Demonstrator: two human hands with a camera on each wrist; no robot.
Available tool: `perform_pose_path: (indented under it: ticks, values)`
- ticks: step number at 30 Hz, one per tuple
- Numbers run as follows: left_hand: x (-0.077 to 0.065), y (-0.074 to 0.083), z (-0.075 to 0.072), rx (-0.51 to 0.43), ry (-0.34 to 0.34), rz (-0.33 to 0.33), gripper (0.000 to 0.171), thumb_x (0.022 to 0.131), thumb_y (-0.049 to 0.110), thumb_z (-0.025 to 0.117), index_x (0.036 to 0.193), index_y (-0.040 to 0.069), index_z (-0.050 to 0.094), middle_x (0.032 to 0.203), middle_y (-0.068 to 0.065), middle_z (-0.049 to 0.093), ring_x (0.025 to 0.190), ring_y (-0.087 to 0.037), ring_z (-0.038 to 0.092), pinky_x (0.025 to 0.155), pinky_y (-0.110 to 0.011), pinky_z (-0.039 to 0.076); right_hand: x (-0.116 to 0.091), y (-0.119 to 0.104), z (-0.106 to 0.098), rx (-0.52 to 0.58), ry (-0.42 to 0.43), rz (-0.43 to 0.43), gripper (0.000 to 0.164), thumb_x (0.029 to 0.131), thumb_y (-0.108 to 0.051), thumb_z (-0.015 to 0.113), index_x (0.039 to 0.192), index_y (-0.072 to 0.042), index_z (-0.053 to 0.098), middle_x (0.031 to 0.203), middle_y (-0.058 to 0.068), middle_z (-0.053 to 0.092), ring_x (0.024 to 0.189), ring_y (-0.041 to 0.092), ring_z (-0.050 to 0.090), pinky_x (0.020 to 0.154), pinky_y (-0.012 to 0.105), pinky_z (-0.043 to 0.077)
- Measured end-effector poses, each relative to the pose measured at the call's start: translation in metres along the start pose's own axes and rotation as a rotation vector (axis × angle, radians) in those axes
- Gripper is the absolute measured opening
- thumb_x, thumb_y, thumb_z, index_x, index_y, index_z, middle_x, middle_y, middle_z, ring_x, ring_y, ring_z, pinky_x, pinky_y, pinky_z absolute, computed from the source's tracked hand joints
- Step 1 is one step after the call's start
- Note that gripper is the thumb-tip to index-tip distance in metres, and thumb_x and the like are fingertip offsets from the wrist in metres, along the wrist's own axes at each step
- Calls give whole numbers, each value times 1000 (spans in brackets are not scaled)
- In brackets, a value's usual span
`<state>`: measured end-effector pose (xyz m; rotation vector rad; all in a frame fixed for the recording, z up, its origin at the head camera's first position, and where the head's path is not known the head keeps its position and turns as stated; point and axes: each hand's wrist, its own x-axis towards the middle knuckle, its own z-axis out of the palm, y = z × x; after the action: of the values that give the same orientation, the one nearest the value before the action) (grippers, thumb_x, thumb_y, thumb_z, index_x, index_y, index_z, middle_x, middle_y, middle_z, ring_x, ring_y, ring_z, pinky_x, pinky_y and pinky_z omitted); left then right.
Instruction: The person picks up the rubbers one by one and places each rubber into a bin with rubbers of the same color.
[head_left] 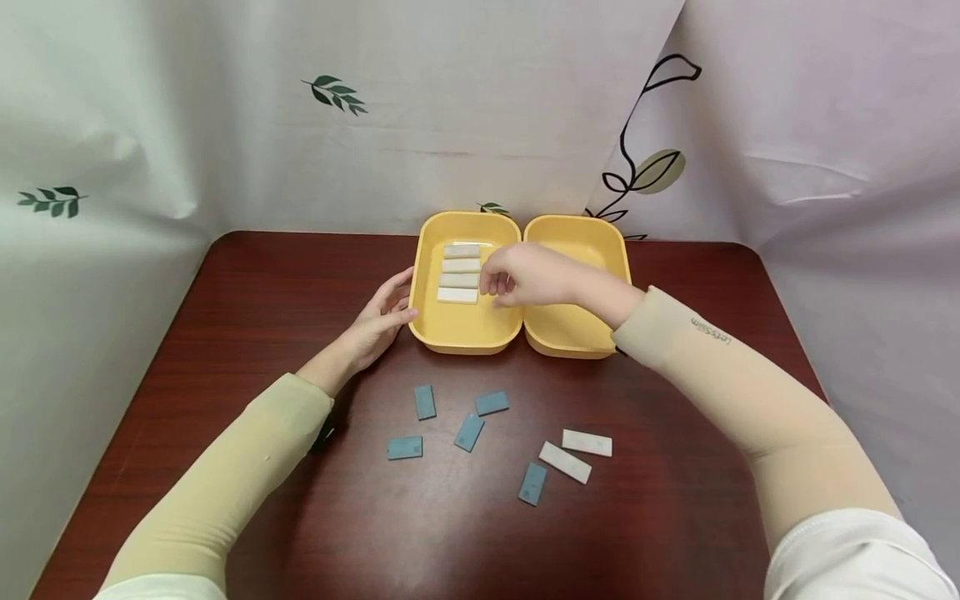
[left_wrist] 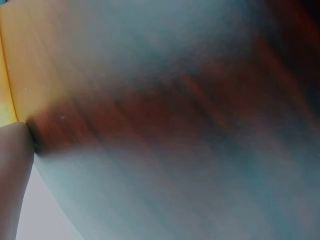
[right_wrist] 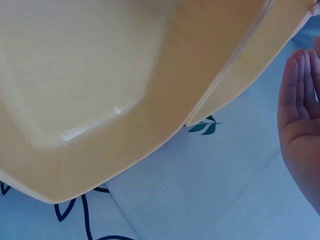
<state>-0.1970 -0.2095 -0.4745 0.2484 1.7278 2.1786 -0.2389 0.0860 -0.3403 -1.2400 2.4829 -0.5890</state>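
Note:
My left hand (head_left: 372, 332) rests against the outer left side of a yellow tray (head_left: 461, 327), its fingers along the wall and the thumb tip at the rim. Several white and off-white strips (head_left: 458, 295) lie in a column on that tray's floor. Over the tray's right part is my right hand (head_left: 534, 275), fingers bent loosely downward just right of the strips. In the right wrist view the fingers (right_wrist: 300, 85) lie together, with nothing visible in them. The left wrist view catches only a finger (left_wrist: 15, 175) at the yellow wall.
A second yellow tray (head_left: 581, 237) stands side by side with the first, partly under my right forearm. Nearer on the dark red table (head_left: 360, 533) lie several blue-grey tiles (head_left: 405, 447) and two white strips (head_left: 587, 442). A patterned curtain (head_left: 450, 125) hangs behind.

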Motion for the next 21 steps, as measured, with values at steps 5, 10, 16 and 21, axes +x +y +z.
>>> perform_pose_path:
  ticks: [5,10,16,21]
  values:
    - [0,0,1,2,0,-5,77,103,-7,48,171,14,20,162,-13,36,138,-15,46,109,-17,43,-17,-7,4,-16,-11,-25,12,89,-4,80,100,-4,75,95,6,73,89,19,68,84,34,58]
    - [0,1,1,2,2,-10,76,103,-8,48,171,15,19,165,-16,33,140,-16,44,109,-16,43,-33,-15,9,-11,-21,-70,11,90,-4,78,101,-4,75,95,5,73,87,17,68,83,34,59]
    - [0,1,0,5,3,-15,77,103,-7,48,171,15,19,164,-15,33,139,-15,44,110,-16,42,-50,-22,15,3,-22,-84,13,90,-4,81,102,-6,75,96,5,73,88,16,68,83,38,60]
    - [0,0,0,4,-1,-14,77,103,-6,48,171,15,19,163,-13,35,138,-14,45,110,-16,42,-66,-26,19,12,-33,-85,16,89,-6,83,102,-10,74,97,3,73,89,15,68,84,39,61]
